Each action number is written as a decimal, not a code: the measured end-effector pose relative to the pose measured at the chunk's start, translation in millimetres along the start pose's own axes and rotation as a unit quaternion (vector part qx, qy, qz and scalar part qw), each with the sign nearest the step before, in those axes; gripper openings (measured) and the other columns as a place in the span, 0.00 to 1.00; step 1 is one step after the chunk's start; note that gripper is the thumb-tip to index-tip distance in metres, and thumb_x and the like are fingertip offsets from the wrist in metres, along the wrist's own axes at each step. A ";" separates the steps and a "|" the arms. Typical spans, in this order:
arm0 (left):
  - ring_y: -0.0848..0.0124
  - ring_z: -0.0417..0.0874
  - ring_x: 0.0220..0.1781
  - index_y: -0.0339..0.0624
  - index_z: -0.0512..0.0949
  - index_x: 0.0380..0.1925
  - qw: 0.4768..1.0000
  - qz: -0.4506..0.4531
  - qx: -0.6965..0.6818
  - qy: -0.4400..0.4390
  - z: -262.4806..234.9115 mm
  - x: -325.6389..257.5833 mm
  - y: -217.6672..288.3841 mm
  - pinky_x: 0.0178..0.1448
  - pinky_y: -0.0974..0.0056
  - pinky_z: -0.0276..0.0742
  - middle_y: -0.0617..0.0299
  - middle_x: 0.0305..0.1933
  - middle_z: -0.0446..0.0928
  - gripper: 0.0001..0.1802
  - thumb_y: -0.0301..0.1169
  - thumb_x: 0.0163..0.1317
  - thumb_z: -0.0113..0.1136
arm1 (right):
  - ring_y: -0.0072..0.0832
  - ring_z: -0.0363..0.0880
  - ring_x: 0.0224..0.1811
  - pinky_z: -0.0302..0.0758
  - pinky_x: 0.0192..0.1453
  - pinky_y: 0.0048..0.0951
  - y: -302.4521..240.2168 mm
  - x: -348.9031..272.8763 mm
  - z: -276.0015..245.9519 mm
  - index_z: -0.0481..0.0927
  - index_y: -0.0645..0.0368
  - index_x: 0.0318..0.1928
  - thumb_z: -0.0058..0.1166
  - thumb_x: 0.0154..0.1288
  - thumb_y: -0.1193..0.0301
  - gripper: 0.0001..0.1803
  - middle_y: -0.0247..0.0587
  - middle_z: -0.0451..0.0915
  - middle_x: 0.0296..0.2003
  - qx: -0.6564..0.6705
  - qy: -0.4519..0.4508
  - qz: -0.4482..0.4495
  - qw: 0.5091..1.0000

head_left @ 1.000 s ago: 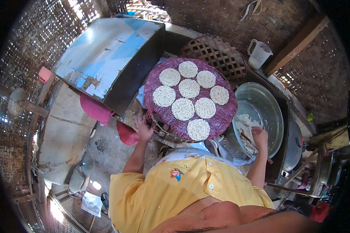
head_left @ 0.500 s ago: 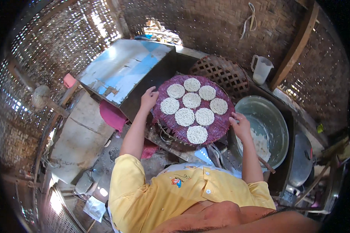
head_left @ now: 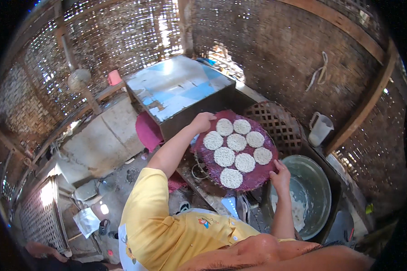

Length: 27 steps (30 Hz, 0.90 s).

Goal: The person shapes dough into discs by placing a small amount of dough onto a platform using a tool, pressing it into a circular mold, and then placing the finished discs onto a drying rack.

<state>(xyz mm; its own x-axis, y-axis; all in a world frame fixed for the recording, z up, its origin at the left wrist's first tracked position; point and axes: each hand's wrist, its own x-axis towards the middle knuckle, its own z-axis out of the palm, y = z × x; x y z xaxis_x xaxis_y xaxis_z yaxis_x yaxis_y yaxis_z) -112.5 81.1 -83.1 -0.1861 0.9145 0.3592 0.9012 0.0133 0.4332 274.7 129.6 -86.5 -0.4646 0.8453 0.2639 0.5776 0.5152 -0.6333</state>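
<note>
In front of me is a round woven tray [head_left: 256, 179] covered with purple-maroon cloth or netting. On it lie several flat white discs [head_left: 236, 142] of grainy, strand-like dough, side by side in a cluster. My left hand [head_left: 202, 123] is closed on the tray's far left rim, its fingertips partly hidden at the edge. On the near right side, my right hand [head_left: 281, 176] pinches the rim, thumb over the top. The tray looks slightly tilted; part of its underside and support is hidden.
Right of the tray stands a large green basin [head_left: 319, 198] with whitish residue. Behind it are an open-weave basket [head_left: 280, 124] and a clear pitcher [head_left: 321, 129]. A box with a blue-and-white top [head_left: 176, 88] stands far left. At lower left, part of another person [head_left: 45, 249] shows.
My left hand has gone from beside the tray to gripping its far left rim. The right hand has closed on the near right edge. The view has turned left.
</note>
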 end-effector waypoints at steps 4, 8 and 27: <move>0.57 0.71 0.53 0.40 0.76 0.41 0.997 -0.006 -0.072 -0.007 -16.9 6.2 -0.1 0.59 0.63 0.65 0.50 0.48 0.73 0.22 0.20 0.43 0.44 | 0.42 0.66 0.57 0.61 0.61 0.31 -21.8 1.7 -9.0 0.72 0.63 0.50 0.51 0.42 0.76 0.28 0.54 0.68 0.53 0.020 0.013 0.017 1.000; 0.56 0.71 0.53 0.38 0.76 0.42 0.992 0.051 -0.109 -0.026 -27.3 15.4 -2.9 0.59 0.62 0.65 0.48 0.48 0.73 0.22 0.20 0.43 0.45 | 0.41 0.66 0.57 0.61 0.60 0.30 -45.3 5.8 -16.6 0.71 0.63 0.51 0.52 0.41 0.77 0.29 0.53 0.68 0.53 0.001 0.009 0.019 1.000; 0.65 0.77 0.47 0.38 0.75 0.44 0.962 0.026 -0.273 0.002 -151.6 111.4 -214.5 0.51 0.66 0.70 0.53 0.46 0.76 0.19 0.23 0.48 0.50 | 0.29 0.74 0.44 0.75 0.36 0.22 -226.9 184.7 83.9 0.71 0.67 0.51 0.52 0.40 0.80 0.29 0.50 0.65 0.56 0.135 0.008 0.062 0.989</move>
<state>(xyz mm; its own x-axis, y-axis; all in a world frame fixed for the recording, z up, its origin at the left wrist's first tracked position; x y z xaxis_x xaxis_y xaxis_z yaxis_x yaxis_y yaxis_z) -385.8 118.8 -10.7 -0.1493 0.9064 0.3951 0.5700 -0.2476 0.7835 1.5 157.0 44.8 -0.3887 0.9032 0.1819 0.4284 0.3519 -0.8323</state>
